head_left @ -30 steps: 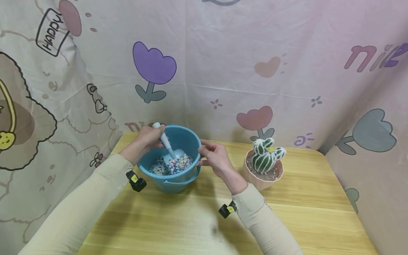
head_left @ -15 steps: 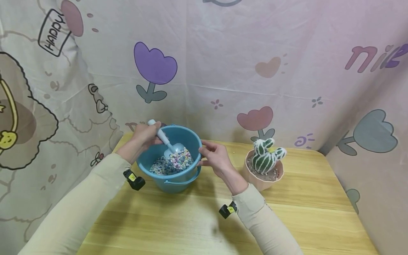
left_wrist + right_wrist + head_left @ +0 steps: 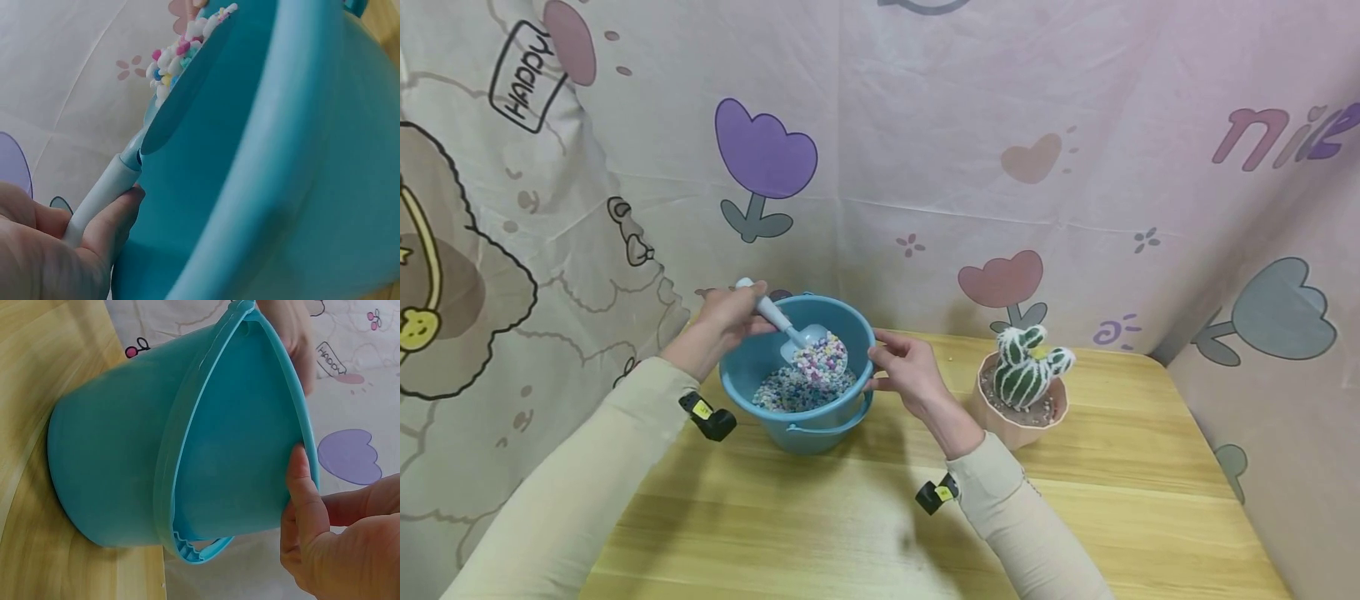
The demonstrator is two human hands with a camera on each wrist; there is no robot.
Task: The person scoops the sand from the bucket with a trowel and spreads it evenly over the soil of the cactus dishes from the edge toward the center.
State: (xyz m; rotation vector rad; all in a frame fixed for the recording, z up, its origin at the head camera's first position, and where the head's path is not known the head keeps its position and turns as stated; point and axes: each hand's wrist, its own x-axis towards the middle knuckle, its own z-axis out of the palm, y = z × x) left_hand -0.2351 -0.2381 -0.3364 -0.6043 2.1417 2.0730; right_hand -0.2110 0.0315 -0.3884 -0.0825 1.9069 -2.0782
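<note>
At centre-left of the head view, the left hand (image 3: 718, 321) grips the scoop (image 3: 790, 333), heaped with coloured pebbles (image 3: 818, 358), above the blue bucket (image 3: 797, 417) on the table (image 3: 1075, 517). The right hand (image 3: 906, 371) apparently pinches the bucket's right rim. Right of it stands a potted cactus (image 3: 1022, 379).

The mouth of the blue bucket (image 3: 797, 400) is partly taken up by the loaded scoop (image 3: 816, 354), held above the coloured pebbles (image 3: 790, 392) by the left hand (image 3: 726, 321); only the near part of the opening is left free. The bucket's right rim is blocked by the right hand (image 3: 906, 375). A narrow gap is left between that hand and the potted cactus (image 3: 1022, 387) on the tabletop (image 3: 850, 517). Behind the bucket, passage is closed off by the printed cloth backdrop (image 3: 925, 167). Broad bare tabletop is found in front and at the far right.
</note>
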